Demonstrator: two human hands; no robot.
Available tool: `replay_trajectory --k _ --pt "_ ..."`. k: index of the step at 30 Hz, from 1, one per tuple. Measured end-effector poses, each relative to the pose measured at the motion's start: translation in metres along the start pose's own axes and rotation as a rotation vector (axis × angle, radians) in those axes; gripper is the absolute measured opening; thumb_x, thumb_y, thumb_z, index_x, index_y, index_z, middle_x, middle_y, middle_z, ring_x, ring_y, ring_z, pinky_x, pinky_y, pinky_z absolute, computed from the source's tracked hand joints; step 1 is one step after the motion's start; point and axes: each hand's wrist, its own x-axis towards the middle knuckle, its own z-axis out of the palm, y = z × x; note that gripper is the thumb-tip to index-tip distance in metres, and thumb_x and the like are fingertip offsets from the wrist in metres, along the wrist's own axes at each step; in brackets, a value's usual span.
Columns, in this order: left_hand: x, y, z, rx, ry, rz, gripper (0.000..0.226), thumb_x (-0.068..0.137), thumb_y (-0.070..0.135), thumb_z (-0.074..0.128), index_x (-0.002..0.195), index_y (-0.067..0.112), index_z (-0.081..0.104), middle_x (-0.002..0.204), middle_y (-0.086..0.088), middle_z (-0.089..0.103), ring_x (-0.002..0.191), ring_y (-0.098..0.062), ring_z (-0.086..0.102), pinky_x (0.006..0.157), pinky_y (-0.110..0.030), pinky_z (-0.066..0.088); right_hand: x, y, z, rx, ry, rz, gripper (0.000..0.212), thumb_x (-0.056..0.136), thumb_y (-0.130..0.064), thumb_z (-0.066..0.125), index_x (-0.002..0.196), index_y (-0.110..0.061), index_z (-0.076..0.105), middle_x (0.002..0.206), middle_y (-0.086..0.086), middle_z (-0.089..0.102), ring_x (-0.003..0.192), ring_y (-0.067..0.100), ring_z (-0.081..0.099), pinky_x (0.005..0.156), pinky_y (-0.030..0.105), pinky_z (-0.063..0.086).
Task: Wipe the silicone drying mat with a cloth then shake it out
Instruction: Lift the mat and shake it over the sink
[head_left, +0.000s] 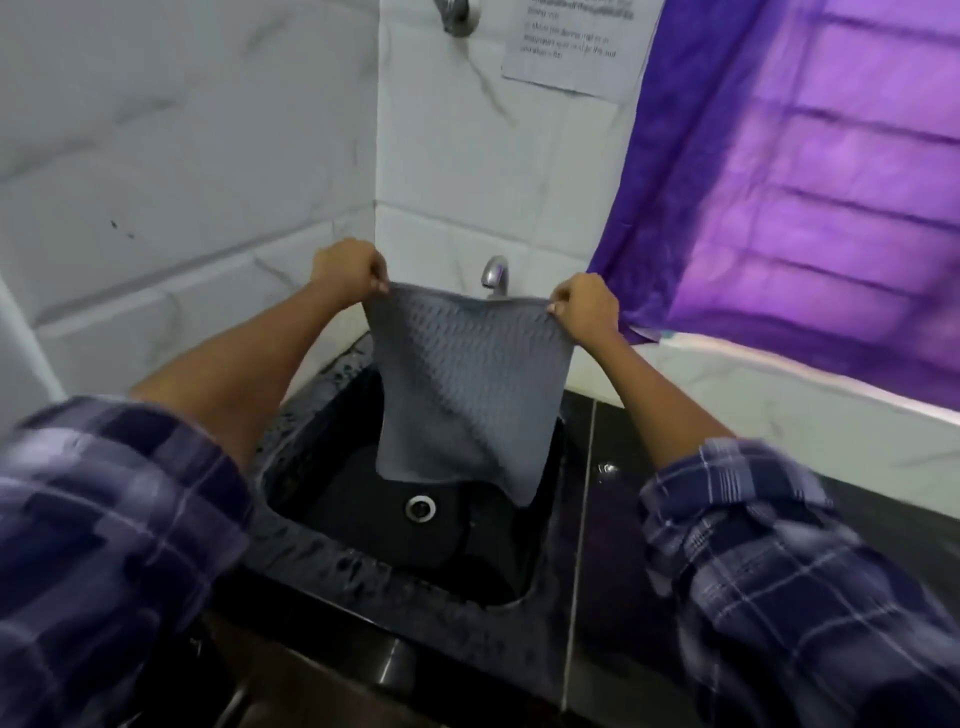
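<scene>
Here both hands are pinching the grey mat (462, 384) by its top corners, left hand (347, 273) and right hand (584, 310), dangling it over the black sink (322, 540).

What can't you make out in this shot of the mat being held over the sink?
Head view only:
- Paper notice on the wall: print blurred, top cut off by the frame edge.
- Faucet: base hidden behind the mat.
- Sink far side: covered by the hanging mat.
- Left hand and right hand: fingertips hidden where they pinch the mat's top corners.
- Cloth: none visible.
</scene>
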Motion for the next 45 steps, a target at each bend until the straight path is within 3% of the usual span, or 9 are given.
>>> replay_trajectory --k 4,9,17,20,24,26,39,43,45 --pt "0.002 0.012 0.010 0.053 0.014 -0.051 0.019 0.088 0.016 0.067 0.105 0.011 0.073 0.111 -0.012 0.069 0.106 -0.030 0.063 0.085 -0.034 0.050 -0.006 0.000 0.007 0.004 -0.008 0.012 0.014 0.082 -0.017 0.067 0.091 -0.012 0.077 0.097 0.012 0.075 0.098 0.029 0.068 0.078 0.033 0.053" --pt "0.012 0.012 -0.001 -0.144 0.058 -0.092 0.025 0.082 0.022 0.075 0.103 0.010 0.074 0.111 -0.011 0.071 0.109 -0.029 0.063 0.090 -0.037 0.050 -0.002 -0.002 0.010 0.020 0.006 0.018 0.015 0.083 -0.014 0.065 0.090 -0.010 0.077 0.097 0.012 0.075 0.096 0.030 0.068 0.080 0.037 0.054" --pt "0.029 0.003 0.015 -0.266 -0.085 -0.103 0.026 0.079 0.013 0.076 0.100 -0.002 0.074 0.093 -0.015 0.071 0.090 -0.025 0.064 0.099 -0.043 0.048 0.000 -0.001 0.013 0.093 0.040 0.103 0.012 0.082 -0.016 0.066 0.086 -0.011 0.076 0.093 0.012 0.075 0.092 0.029 0.068 0.076 0.034 0.052" --pt "0.030 -0.003 0.025 -0.264 -0.060 -0.148 0.025 0.079 0.019 0.076 0.099 0.004 0.075 0.103 -0.012 0.072 0.107 -0.028 0.062 0.104 -0.045 0.042 -0.003 0.000 0.023 0.070 -0.021 0.100 0.012 0.082 -0.019 0.068 0.090 -0.014 0.076 0.096 0.009 0.075 0.094 0.027 0.068 0.073 0.030 0.048" --pt "0.020 0.000 0.031 -0.263 -0.051 -0.159 0.022 0.081 0.025 0.074 0.098 0.011 0.076 0.105 -0.006 0.073 0.109 -0.027 0.061 0.104 -0.042 0.033 -0.007 0.002 0.025 0.024 -0.064 0.103 0.012 0.082 -0.018 0.068 0.091 -0.013 0.075 0.100 0.010 0.074 0.098 0.029 0.067 0.076 0.032 0.049" --pt "0.025 -0.001 0.035 -0.366 -0.055 -0.159 0.023 0.080 0.018 0.074 0.099 0.005 0.076 0.106 -0.012 0.073 0.110 -0.028 0.063 0.104 -0.037 0.038 -0.006 0.009 0.024 0.032 0.006 0.117 0.014 0.084 -0.015 0.065 0.093 -0.011 0.075 0.102 0.011 0.074 0.100 0.031 0.067 0.078 0.034 0.051" --pt "0.028 0.005 0.030 -0.114 -0.001 -0.143 0.021 0.084 0.028 0.069 0.096 0.012 0.075 0.105 -0.010 0.072 0.106 -0.031 0.063 0.107 -0.050 0.037 -0.010 0.006 0.022 0.104 -0.017 0.195 0.014 0.084 -0.016 0.067 0.095 -0.012 0.075 0.106 0.009 0.073 0.104 0.027 0.066 0.082 0.032 0.049" --pt "0.027 0.012 0.039 -0.118 0.045 -0.023 0.015 0.085 0.017 0.065 0.096 0.014 0.075 0.104 -0.006 0.074 0.107 -0.027 0.065 0.102 -0.041 0.044 -0.009 0.000 0.025 0.108 0.096 0.142 0.014 0.085 -0.015 0.064 0.091 -0.012 0.075 0.102 0.011 0.073 0.101 0.029 0.065 0.080 0.034 0.051" --pt "0.022 0.016 0.041 -0.005 -0.001 -0.005 0.013 0.087 0.019 0.065 0.096 0.017 0.074 0.105 -0.004 0.073 0.108 -0.027 0.063 0.103 -0.040 0.038 -0.012 0.002 0.028 0.119 0.027 0.167 0.012 0.084 -0.016 0.067 0.092 -0.012 0.076 0.103 0.010 0.073 0.101 0.028 0.066 0.081 0.032 0.050"
